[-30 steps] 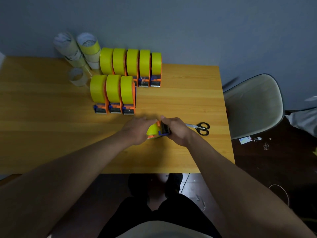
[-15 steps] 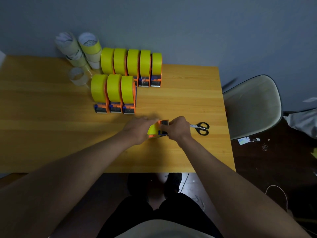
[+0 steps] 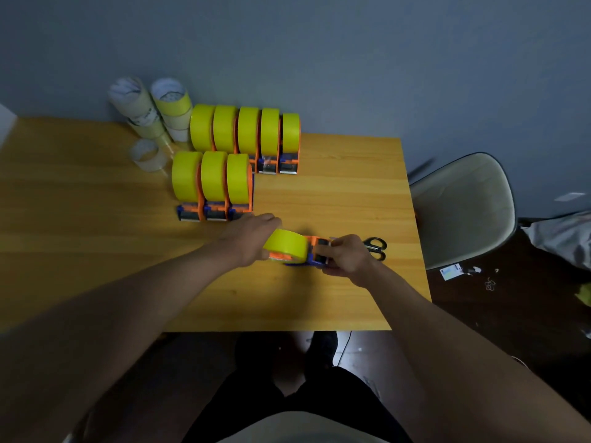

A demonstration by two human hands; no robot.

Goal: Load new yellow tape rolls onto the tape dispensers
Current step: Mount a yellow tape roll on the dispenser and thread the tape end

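A grey-blue wall [image 3: 351,59] backs a wooden table [image 3: 80,235] with a warm yellow-orange top, and a pale shell chair [image 3: 463,209] stands just off its right edge. On the dark floor beyond the chair lie a small card and a few scraps, too small to make out.

Near the middle of the table, a little toward the right, the person holds a tape dispenser [image 3: 315,255], orange and blue, lying on its side with a yellow tape roll [image 3: 286,244] seated on it. The left hand [image 3: 248,239] wraps the roll from the left, fingers curled over its far side and thumb down at the orange hub. The right hand [image 3: 347,257] grips the blade end of the dispenser, fingers bent round the dark front piece. Just beyond the right hand a pair of black-handled scissors [image 3: 375,247] lies flat on the wood, partly hidden by the knuckles.

Farther back stand two rows of loaded dispensers, each upright with a yellow roll on top: a front row of three [image 3: 211,183] and, touching behind it, a back row of five [image 3: 246,132] against the wall. To their left a cluster of spent or pale rolls [image 3: 150,110] is stacked in two leaning columns, with a single clear core [image 3: 147,155] standing apart in front.
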